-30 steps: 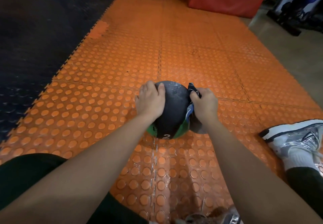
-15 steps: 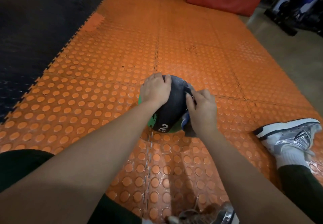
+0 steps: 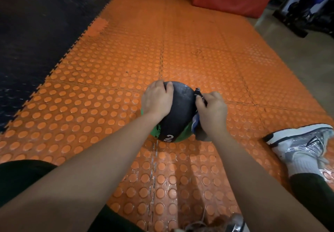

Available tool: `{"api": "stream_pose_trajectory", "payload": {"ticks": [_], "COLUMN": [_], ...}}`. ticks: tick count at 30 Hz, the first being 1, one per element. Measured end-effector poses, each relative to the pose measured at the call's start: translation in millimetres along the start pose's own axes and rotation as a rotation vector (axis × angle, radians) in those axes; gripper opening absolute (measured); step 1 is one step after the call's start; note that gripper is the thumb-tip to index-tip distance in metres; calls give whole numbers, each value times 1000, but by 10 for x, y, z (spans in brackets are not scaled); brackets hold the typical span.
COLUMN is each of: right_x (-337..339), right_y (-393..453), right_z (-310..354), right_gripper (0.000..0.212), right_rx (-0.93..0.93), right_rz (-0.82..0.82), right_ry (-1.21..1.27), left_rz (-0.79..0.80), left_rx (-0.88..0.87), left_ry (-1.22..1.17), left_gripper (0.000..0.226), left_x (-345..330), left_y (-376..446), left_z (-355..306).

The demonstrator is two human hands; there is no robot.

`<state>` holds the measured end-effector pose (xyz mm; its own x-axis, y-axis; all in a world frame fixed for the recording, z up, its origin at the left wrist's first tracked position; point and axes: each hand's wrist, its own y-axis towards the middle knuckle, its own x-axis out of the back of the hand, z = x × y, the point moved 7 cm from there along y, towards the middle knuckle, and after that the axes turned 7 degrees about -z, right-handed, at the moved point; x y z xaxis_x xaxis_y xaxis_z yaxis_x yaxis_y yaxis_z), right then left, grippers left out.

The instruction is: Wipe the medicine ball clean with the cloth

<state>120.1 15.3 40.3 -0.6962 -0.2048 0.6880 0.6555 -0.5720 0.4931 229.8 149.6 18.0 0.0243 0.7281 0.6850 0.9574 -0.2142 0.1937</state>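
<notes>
The left hand (image 3: pixel 156 100) curls over the medicine ball (image 3: pixel 178 112) so it cannot roll, while the right hand (image 3: pixel 212 111) beside it presses the bunched cloth (image 3: pixel 197 123) on with bent fingers.

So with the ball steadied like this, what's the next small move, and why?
Probably sweep the cloth across the ball's dark top toward the left hand. The right hand presses the cloth against the right flank of the medicine ball only, while the left hand grips the other side, and the top between them lies bare.
</notes>
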Motion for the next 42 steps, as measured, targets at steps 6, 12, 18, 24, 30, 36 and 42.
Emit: {"api": "stream_pose_trajectory", "payload": {"ticks": [6, 12, 18, 24, 30, 36, 42], "right_x": [44, 41, 39, -49, -39, -235, -348], "right_y": [-253, -474, -59, -187, -221, 131, 179], "right_z": [258, 508, -137, -148, 170, 228, 230], "right_gripper": [30, 27, 26, 30, 32, 33, 33], "right_rx": [84, 390, -308, -261, -141, -108, -144], "right_rz": [-100, -113, -2, 102, 168, 280, 299], "right_ry": [-44, 102, 159, 175, 131, 8, -82], "left_rz": [-25, -36, -56, -17, 126, 108, 66], "left_rx": [-20, -49, -90, -68, 196, 122, 113], "left_ry": [24, 23, 7, -104, -96, 38, 50], "left_gripper": [46, 47, 47, 40, 41, 46, 43], "left_x": [24, 42, 51, 198, 255, 215, 251], "left_y": [-86, -162, -232, -284, 85, 13, -1], "left_z": [-38, 2, -57, 154, 196, 153, 160]}}
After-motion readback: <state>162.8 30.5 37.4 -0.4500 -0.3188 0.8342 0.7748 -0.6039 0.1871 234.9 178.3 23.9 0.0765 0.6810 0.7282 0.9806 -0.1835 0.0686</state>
